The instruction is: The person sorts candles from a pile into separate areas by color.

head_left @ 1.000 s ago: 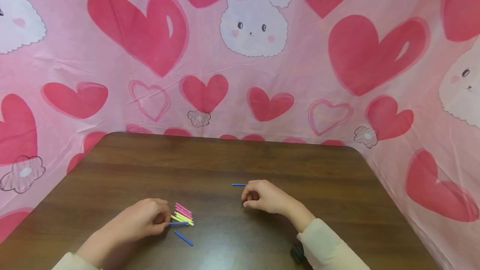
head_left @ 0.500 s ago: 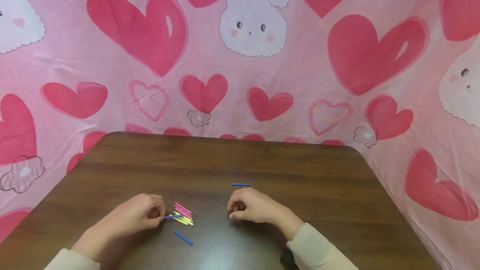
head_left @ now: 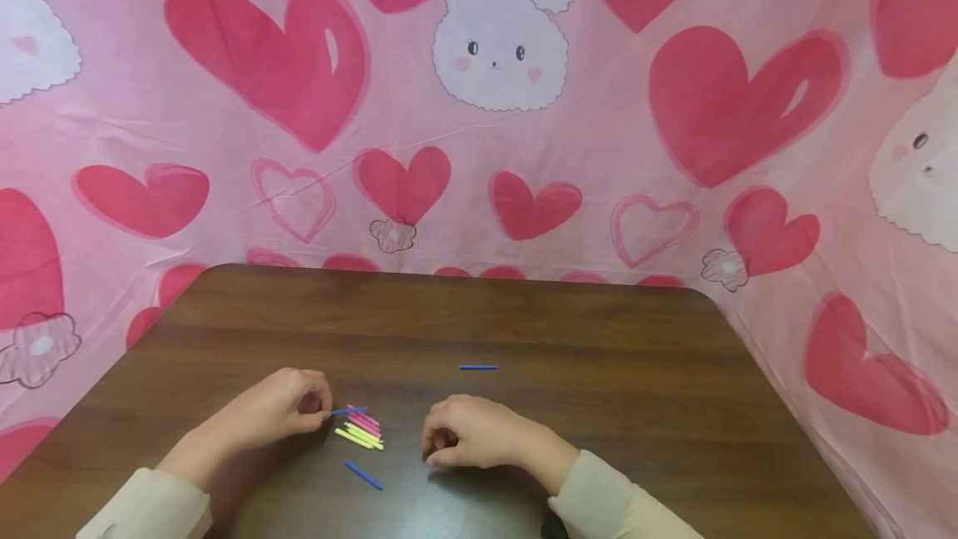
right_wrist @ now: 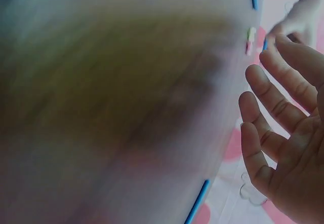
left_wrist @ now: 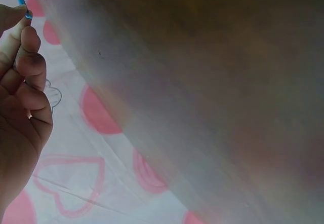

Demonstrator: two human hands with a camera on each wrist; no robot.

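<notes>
My left hand (head_left: 280,406) pinches one end of a thin blue stick (head_left: 349,411) between thumb and forefinger. The stick's free end reaches over a small group of pink sticks (head_left: 367,422), which lie side by side just behind several yellow sticks (head_left: 359,437). Nearer to me, another blue stick (head_left: 363,475) lies slanted on the table. A further blue stick (head_left: 479,368) rests farther back, beyond my right hand (head_left: 479,432). That hand holds nothing; in the right wrist view its fingers (right_wrist: 276,102) are loosely bent and spread.
A dark brown wooden table (head_left: 614,356) with rounded far corners carries everything. Behind and beside it hangs a pink cloth (head_left: 599,140) printed with hearts and rabbits. A black object (head_left: 554,525) shows partly under the right sleeve.
My left hand has carried its blue stick away from me, from beside the yellow sticks to over the pink ones. My right hand has moved left and nearer, leaving the far blue stick uncovered.
</notes>
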